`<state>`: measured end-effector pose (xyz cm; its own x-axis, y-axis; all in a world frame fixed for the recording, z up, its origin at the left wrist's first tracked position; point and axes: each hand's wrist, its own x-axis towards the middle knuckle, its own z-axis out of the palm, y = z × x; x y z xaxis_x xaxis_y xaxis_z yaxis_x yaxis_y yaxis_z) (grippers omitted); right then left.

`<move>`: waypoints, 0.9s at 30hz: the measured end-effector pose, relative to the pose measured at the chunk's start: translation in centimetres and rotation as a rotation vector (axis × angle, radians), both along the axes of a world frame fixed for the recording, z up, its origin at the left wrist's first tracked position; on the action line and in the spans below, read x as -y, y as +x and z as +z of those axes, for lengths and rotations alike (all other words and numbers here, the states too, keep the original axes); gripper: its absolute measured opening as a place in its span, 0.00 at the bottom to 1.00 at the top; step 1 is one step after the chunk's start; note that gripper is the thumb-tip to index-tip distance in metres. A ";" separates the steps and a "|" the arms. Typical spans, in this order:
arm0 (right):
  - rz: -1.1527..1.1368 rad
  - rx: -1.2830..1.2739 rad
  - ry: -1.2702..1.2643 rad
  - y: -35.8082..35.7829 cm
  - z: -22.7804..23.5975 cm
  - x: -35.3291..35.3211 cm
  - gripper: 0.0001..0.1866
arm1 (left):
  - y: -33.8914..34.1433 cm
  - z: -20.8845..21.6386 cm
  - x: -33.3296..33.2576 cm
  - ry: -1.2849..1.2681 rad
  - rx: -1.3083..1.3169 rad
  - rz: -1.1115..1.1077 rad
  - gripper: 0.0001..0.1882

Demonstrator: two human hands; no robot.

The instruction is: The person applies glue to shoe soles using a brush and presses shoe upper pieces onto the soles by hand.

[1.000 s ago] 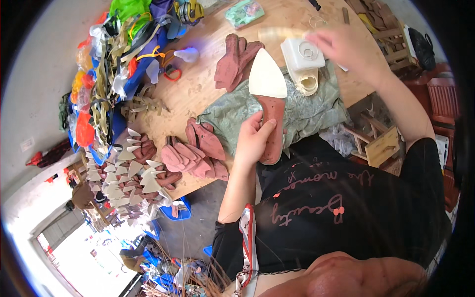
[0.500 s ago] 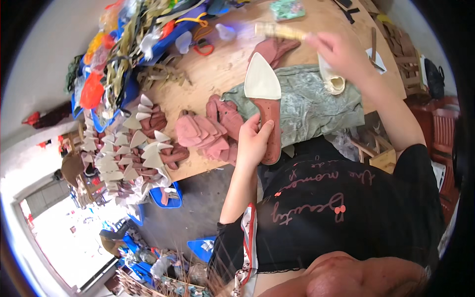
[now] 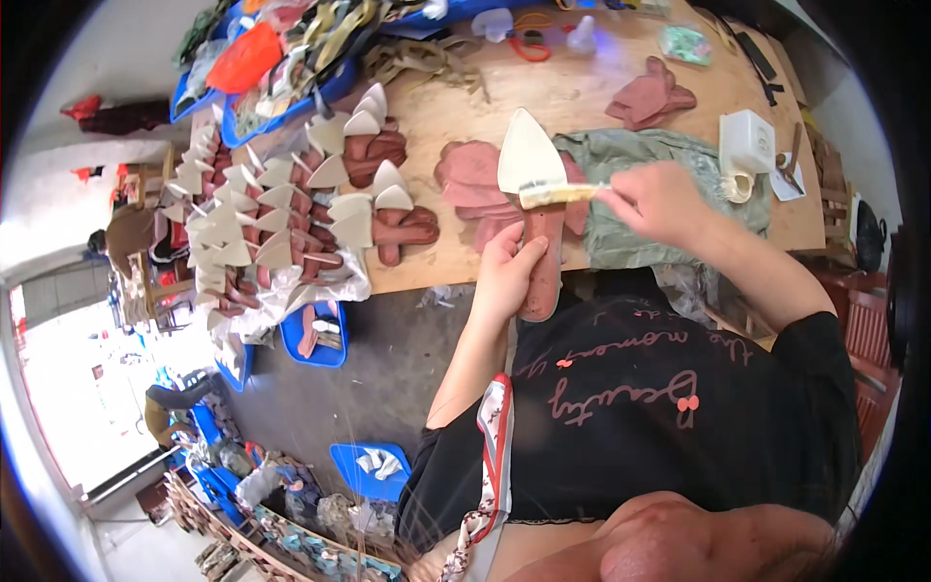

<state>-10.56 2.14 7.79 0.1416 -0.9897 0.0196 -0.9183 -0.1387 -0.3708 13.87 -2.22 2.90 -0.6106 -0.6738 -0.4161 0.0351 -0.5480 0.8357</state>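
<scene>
The left hand (image 3: 511, 267) is clamped on the insole (image 3: 546, 225), over the desk's (image 3: 558, 92) near edge; the right hand (image 3: 664, 202) grips a brush (image 3: 574, 193), bristles at the pale toe. Behind — partly covered — lie pink pieces (image 3: 465, 177) and green cloth (image 3: 652, 165). A white container (image 3: 745, 141) stands toward the right edge, white-tipped soles (image 3: 277, 199) crowd the left.

From the middle of the view, an orange-red bag (image 3: 244, 58) sits between ten and eleven o'clock, a green packet (image 3: 685, 45) between one and two. Reddish-brown slatted furniture (image 3: 866, 332) stands near three; on the floor (image 3: 398, 344) at seven is a blue tub (image 3: 380, 490) holding white pieces (image 3: 384, 465).
</scene>
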 end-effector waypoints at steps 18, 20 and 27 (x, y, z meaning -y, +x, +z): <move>-0.563 0.540 0.070 3.2 -5.3 -1.9 0.16 | 21.9 -18.8 6.2 -0.853 0.661 0.780 0.19; -0.543 0.495 0.098 3.5 -5.2 -1.7 0.16 | 22.0 -18.6 7.2 -0.804 0.802 0.644 0.18; -0.643 0.472 -0.060 3.9 -5.0 -1.8 0.18 | 23.3 -21.8 11.6 -1.275 1.123 0.488 0.16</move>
